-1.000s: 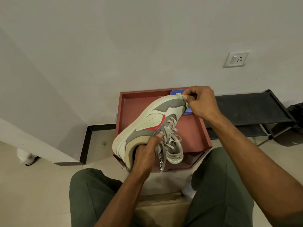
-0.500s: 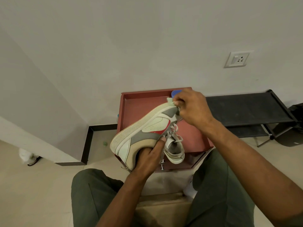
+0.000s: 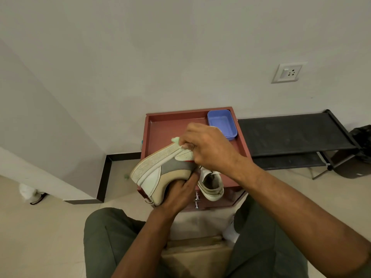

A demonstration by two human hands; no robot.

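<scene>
Two hands share one shoe (image 3: 158,171), held in the air over the front left corner of the tabletop (image 3: 152,125). My left hand (image 3: 180,189) grips it from below, fingers curled into the opening at the heel. My right hand (image 3: 208,149) pinches a pale green cloth (image 3: 176,140) against the shoe's side, right at the edge of the sole.

A second ago that cloth sat out at the toe. Since then the right hand has slid back along the side toward the middle. The shoe has rolled too, so its speckled sole now faces up and to the left. I read that as the toe being done and the wipe now working along the sidewall, with the heel end probably still to come. The slide has also uncovered the blue tub (image 3: 221,124) in the tabletop's back right corner.

For room, the floor left of the tabletop lies open as far as the black skirting (image 3: 104,177), so the heel can swing that way freely. A second shoe (image 3: 212,183) lies at the tabletop's front edge, close below my right wrist, and I judge a low stroke could nudge it off. Behind the hands the tabletop's raised rim and the tub set the limit. A black rack (image 3: 291,133) stands just beside the tabletop on the right, so I would keep my elbow in.
</scene>
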